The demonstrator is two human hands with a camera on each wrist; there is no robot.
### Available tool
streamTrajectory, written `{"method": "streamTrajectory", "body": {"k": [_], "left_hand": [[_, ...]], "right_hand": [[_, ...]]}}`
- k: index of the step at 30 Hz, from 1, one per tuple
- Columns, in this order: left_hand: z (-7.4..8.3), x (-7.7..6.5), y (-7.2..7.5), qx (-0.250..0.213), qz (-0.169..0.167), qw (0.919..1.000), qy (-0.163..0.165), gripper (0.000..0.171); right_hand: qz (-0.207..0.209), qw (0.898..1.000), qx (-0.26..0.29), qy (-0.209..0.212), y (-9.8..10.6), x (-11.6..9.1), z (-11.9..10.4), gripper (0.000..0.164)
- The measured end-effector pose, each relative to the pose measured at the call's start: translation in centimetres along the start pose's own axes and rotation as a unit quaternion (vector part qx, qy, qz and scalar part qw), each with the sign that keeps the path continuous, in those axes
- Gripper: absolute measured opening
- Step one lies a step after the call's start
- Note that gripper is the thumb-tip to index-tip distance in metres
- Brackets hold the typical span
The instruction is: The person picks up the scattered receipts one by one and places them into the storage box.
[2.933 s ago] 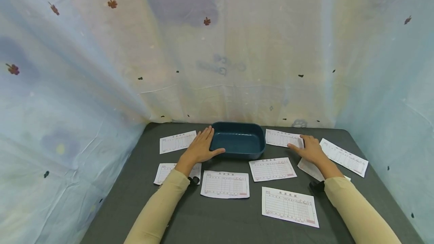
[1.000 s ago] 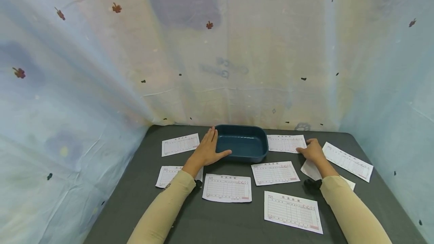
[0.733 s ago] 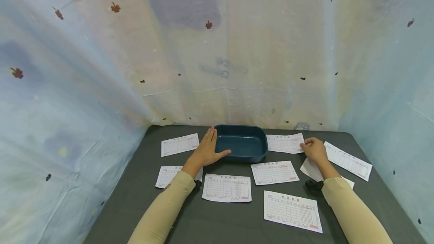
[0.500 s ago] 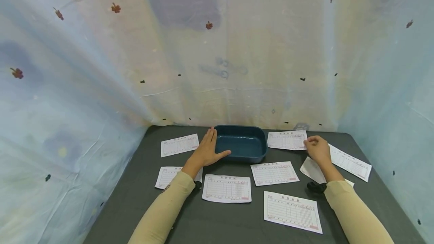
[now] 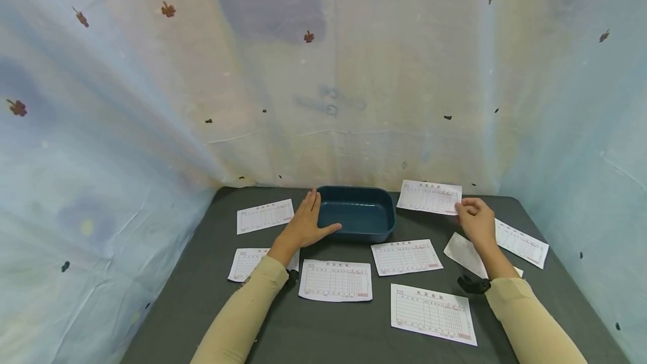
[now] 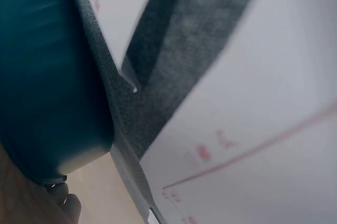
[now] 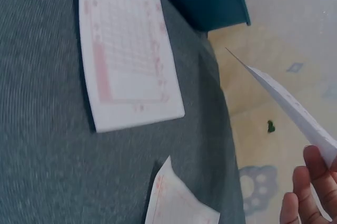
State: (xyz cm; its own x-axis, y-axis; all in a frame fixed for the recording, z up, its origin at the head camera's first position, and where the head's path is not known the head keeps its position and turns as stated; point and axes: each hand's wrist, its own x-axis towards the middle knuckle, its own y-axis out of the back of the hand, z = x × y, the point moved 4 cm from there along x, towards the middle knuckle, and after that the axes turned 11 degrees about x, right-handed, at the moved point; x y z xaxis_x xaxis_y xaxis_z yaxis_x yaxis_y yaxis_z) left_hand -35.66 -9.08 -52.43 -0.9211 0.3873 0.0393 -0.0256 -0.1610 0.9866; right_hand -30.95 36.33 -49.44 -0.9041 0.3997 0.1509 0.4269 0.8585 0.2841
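Between thumb and fingers, my right hand point(image 5: 477, 221) pinches the lower right corner of a printed paper form point(image 5: 429, 196), lifted off the table at the back right. In the right wrist view this form point(image 7: 289, 103) is seen nearly edge-on, above the fingers point(image 7: 316, 169). My left hand point(image 5: 301, 224) rests with straight fingers against the left side of a dark teal rectangular tub point(image 5: 356, 233), thumb over its front rim. No papers show inside the tub. The tub's outer wall point(image 6: 52, 77) fills the left of the left wrist view, with fingertips just below its rim.
More printed forms lie spread on the dark grey table point(image 5: 323, 330): one behind my left arm point(image 5: 265, 216), one in front of the tub point(image 5: 336, 281), one at front right point(image 5: 432, 313). A blank-looking slip point(image 5: 465, 254) lies under my right wrist. A patterned curtain point(image 5: 354, 72) hangs behind.
My right hand has taken hold of the back-right form by its corner and raised it off the table, moving slightly up and right. My left hand stays at the tub.
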Motion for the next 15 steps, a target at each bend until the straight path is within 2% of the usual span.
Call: {"method": "streamTrajectory", "body": {"k": [7,15], "left_hand": [[-0.1,0.0,0.0,0.005,0.003,1.0000,-0.001,0.121],[0.0,0.0,0.0,0.007,0.002,1.0000,-0.001,0.122]], "right_hand": [[0.012,0.997,0.074,0.014,-0.5,-1.0,-2.1,0.031],[0.015,0.988,0.133,0.071,-2.1,-1.7,-3.5,0.028]]}}
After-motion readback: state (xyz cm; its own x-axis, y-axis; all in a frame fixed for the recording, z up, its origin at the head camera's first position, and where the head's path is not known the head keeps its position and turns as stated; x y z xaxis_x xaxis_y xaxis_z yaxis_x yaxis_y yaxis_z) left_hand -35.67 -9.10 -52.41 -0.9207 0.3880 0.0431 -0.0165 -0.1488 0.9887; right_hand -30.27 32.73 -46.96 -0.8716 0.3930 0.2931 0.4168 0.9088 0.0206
